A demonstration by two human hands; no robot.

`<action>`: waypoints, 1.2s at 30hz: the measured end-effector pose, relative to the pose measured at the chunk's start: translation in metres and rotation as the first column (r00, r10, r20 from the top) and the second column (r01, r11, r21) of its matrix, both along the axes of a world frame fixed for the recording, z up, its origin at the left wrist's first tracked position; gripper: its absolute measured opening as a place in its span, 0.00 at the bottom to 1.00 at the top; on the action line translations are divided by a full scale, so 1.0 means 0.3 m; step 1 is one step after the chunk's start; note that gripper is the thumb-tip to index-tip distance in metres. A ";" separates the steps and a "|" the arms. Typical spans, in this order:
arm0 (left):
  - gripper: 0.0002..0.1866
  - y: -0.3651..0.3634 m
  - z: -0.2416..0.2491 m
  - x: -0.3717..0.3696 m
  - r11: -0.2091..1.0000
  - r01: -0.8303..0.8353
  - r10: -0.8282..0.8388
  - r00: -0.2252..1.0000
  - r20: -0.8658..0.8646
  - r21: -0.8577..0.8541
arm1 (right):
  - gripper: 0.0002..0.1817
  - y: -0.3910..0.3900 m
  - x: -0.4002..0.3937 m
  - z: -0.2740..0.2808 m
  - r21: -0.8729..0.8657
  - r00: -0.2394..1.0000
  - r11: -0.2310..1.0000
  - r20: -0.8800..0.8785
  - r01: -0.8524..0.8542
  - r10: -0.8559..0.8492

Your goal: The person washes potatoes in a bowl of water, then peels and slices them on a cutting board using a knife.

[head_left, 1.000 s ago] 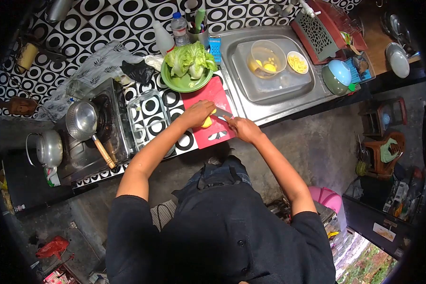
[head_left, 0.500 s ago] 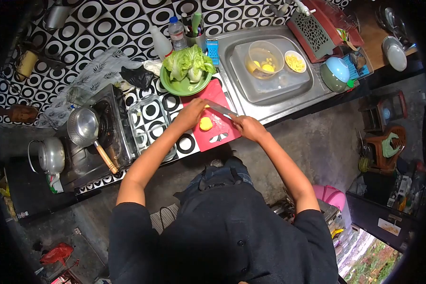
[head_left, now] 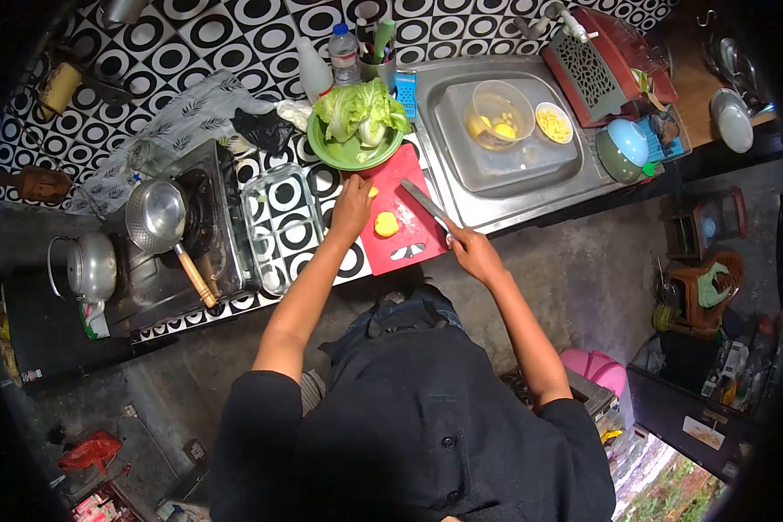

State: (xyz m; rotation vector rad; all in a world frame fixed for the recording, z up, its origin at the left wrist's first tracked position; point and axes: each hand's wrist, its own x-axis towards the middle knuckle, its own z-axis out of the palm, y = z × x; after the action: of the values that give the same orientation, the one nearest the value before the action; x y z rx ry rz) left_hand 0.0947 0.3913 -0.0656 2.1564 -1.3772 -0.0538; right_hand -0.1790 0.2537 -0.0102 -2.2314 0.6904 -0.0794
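My left hand is at the left edge of a red cutting board, fingers closed on a small yellow piece that looks like peeled potato. Another yellow potato chunk lies on the board just right of that hand. In my right hand is the handle of a kitchen knife. Its blade slants up and left over the board, apart from both yellow pieces. Behind the board stands a green bowl with leafy lettuce.
A glass dish sits left of the board, beside a stove with a strainer pan. To the right, the sink holds an upturned tray bearing a clear tub and a small bowl of yellow pieces.
The knife has drawn back to the right, away from my left hand. My left hand has shifted to the board's left edge with the yellow piece. The view has tilted slightly.
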 end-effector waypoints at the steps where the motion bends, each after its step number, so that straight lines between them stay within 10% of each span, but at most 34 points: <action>1: 0.21 0.001 0.001 -0.006 1.000 0.018 -0.018 1.000 -0.013 -0.002 | 0.24 0.008 -0.002 0.014 0.008 1.000 1.000 -0.004 0.016 -0.016; 9: 0.25 0.095 0.028 -0.007 0.994 0.108 -0.108 0.985 -0.137 -0.005 | 0.23 0.080 -0.013 0.093 0.182 0.984 0.969 0.019 0.169 -0.175; 22: 0.32 0.067 -0.019 -0.219 0.963 -0.218 0.269 0.795 -0.544 0.157 | 0.23 0.133 -0.080 0.035 0.291 0.959 0.920 0.027 0.264 -0.283; 36: 0.20 -0.036 -0.016 -0.386 0.893 -0.451 0.432 0.860 -0.272 -0.006 | 0.25 -0.060 -0.081 -0.001 0.276 0.980 0.950 0.092 0.143 -0.174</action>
State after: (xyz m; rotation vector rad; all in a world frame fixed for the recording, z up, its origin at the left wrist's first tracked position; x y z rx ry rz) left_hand -0.0212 0.3806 -0.0703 2.2573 -0.7012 -0.1100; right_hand -0.2032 0.2357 -0.0106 -1.8942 0.7687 -0.1828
